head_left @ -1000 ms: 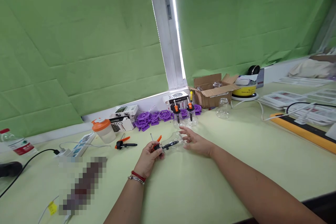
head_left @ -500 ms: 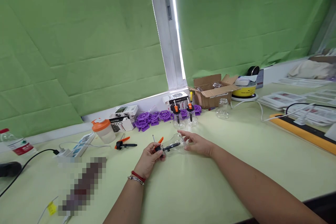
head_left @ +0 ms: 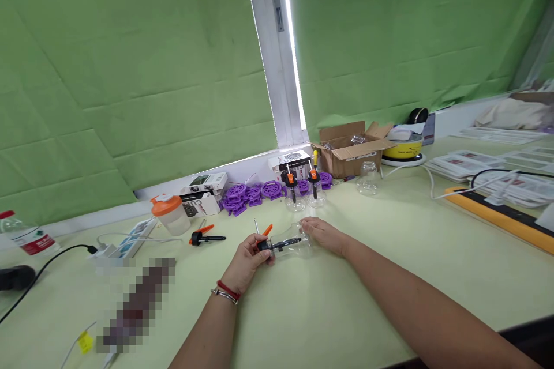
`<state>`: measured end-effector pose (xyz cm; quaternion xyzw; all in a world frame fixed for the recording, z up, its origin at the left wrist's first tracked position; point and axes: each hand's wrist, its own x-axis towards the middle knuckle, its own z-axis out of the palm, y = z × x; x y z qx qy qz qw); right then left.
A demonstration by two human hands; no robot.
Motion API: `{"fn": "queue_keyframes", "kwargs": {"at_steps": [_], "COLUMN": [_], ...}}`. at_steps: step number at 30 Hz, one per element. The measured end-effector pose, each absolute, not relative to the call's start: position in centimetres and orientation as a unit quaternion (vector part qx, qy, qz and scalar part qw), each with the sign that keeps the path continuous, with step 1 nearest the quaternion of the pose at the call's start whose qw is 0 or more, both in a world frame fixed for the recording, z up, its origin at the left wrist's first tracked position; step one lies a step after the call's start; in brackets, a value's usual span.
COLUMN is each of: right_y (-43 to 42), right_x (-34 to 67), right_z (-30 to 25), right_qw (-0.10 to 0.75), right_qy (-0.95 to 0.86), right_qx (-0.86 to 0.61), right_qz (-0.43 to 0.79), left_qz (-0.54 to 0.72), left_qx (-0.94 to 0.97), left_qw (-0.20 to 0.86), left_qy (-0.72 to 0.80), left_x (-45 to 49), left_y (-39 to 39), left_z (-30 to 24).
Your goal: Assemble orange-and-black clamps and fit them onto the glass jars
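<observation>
In front of me a clear bottle (head_left: 294,250) lies on its side in the air, its wide base toward the right. My left hand (head_left: 247,259) pinches the black cap (head_left: 263,244) at its neck. An orange lever (head_left: 267,230) sticks up from that cap, and its black tube (head_left: 286,243) reaches inside the bottle. My right hand (head_left: 324,234) is closed around the bottle's base, its fingertips partly behind the clear wall. Left of my hands, another black cap with a tube (head_left: 208,238) and an orange lever rests on the table.
Two capped bottles (head_left: 293,199) stand beyond my hands, before purple plastic parts (head_left: 236,199). An uncapped clear bottle (head_left: 367,181) is at the right, near a cardboard box (head_left: 346,166). An orange-lidded cup (head_left: 173,219) and a power strip (head_left: 137,239) stand left.
My right hand has closed in around the base of the bottle, its fingers less spread. The bottle has shifted slightly, with the tube sitting a little further right.
</observation>
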<state>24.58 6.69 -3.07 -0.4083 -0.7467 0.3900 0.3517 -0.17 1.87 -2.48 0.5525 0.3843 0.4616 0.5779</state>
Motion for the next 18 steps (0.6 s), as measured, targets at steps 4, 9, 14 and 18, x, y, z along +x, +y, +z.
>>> {"fn": "queue_keyframes", "kwargs": {"at_steps": [4,9,14,18], "right_y": [6.8,6.9,6.7,6.5], "right_x": [24.6,24.4,24.2,25.1], "right_z": [-3.4,-4.1,-4.4,-3.8], "right_qw": [0.351,0.358,0.38,0.356], "right_qy": [-0.722,-0.697,-0.65,-0.678], "right_qx": [-0.441,-0.457,-0.444,-0.35], "right_qz": [0.402,0.421,0.486,0.539], "left_qz": [0.455,0.456,0.468,0.471], "left_qx": [0.569,0.561,0.54,0.527], "left_qw": [0.567,0.569,0.573,0.576], "left_qy": [0.384,0.391,0.4,0.41], "left_x": [0.1,0.3,0.1,-0.3], "left_y": [1.8,1.8,1.9,2.2], "left_z": [-2.3,-2.2,-2.5,-2.8]}}
